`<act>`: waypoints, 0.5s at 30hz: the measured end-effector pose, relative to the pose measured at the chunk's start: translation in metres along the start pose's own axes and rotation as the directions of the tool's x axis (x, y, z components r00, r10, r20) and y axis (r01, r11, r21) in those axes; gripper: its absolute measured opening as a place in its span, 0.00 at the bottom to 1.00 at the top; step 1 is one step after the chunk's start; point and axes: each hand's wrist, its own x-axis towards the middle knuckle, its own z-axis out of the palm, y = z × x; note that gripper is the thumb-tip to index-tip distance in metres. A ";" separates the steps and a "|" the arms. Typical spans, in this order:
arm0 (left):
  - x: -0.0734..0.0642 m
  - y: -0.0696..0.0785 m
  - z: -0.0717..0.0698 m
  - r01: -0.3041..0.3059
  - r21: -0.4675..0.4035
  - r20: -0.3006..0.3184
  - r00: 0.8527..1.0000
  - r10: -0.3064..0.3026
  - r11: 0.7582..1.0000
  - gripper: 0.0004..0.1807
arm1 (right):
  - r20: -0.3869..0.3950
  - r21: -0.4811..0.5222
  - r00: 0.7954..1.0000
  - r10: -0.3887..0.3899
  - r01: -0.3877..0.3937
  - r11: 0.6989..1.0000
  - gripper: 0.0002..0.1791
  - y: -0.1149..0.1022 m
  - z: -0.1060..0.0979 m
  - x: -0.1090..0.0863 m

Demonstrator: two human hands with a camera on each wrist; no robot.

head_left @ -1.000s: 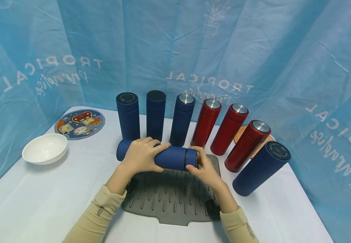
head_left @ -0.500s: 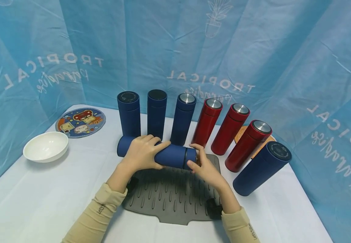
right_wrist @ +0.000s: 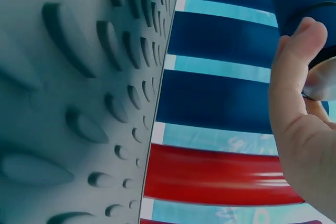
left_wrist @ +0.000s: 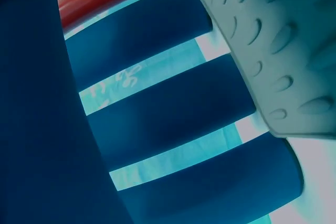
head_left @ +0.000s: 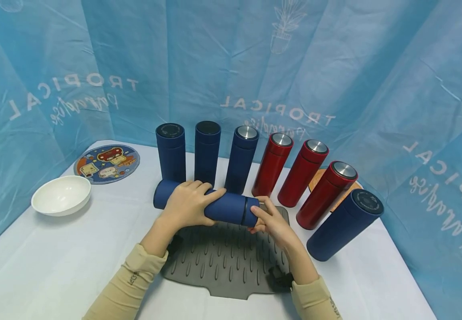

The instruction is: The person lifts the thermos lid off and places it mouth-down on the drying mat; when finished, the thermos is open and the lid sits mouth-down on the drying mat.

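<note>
A blue thermos bottle lies nearly level in both hands, close over the grey ridged mat. From above, my left hand grips its body, thumb toward the lid. My right hand holds the lid end between thumb and fingers. In the right wrist view, the right thumb presses near the lid's seam, and the silver lid top shows beside it. The held bottle fills the left side of the left wrist view, where the left hand is mostly out of sight.
Behind the mat stand several blue bottles and several red bottles in an arc. Another blue bottle stands at right. A white bowl and a round cartoon mat lie left. An orange disc is partly hidden behind red bottles.
My right hand's fingers have shifted round the lid, with the thumb moving up its near side. My left hand keeps its grip, and the bottle stays nearly in place.
</note>
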 end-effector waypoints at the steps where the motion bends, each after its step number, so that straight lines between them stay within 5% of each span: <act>1: 0.000 0.000 -0.001 -0.001 -0.001 -0.004 1.000 0.001 1.000 0.46 | 0.001 -0.002 1.000 -0.015 0.015 1.000 0.23 0.001 0.000 0.000; 8: -0.001 -0.001 -0.001 0.010 -0.044 -0.017 1.000 -0.010 0.999 0.44 | 0.002 -0.092 0.993 -0.119 0.118 0.989 0.26 0.004 -0.003 0.000; 15: -0.001 -0.001 0.000 0.011 -0.050 -0.015 1.000 -0.011 0.999 0.43 | 0.048 -0.134 0.988 -0.144 0.150 0.980 0.31 0.003 -0.009 -0.003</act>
